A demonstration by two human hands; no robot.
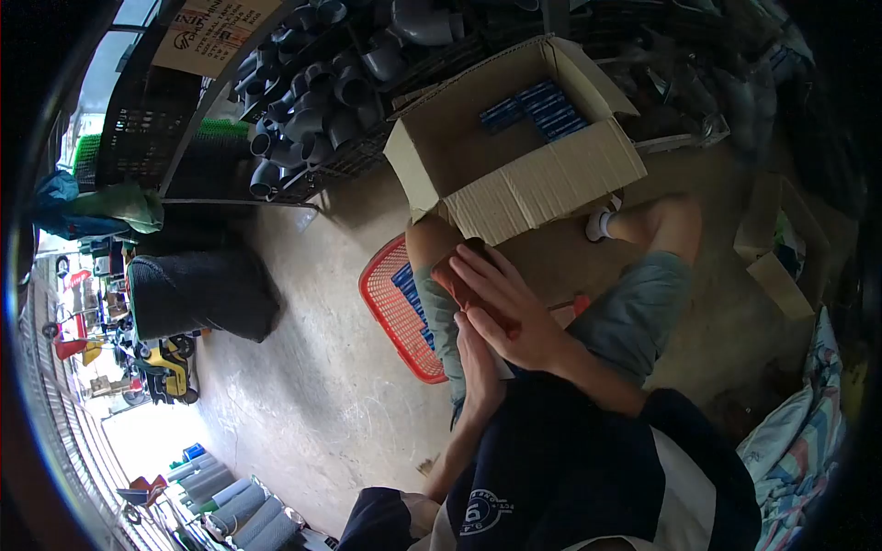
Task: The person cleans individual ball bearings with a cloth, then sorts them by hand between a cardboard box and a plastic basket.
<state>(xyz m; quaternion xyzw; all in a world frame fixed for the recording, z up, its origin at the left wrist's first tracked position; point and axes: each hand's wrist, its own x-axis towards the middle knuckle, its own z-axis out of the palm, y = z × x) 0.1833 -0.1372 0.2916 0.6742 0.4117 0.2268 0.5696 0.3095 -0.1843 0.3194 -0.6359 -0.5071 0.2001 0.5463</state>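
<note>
Between my two hands is a reddish-brown flat piece (444,273), held above my thigh; its exact kind I cannot make out. My right hand (514,317) lies across the top of it with long, nearly straight fingers. Pressed against its lower side is my left hand (480,363), its fingers partly hidden under the right palm. Just left of my leg stands a red plastic basket (375,308) with small blue boxes (409,296) in it. In front of my hands is an open cardboard carton (542,188), with more blue boxes (551,110) at its far right.
Grey pipe fittings (312,110) fill racks behind the carton. A dark mesh roll (202,294) lies to the left on the concrete floor (308,395). On the right are a smaller open carton (781,248) and a striped sheet (799,441).
</note>
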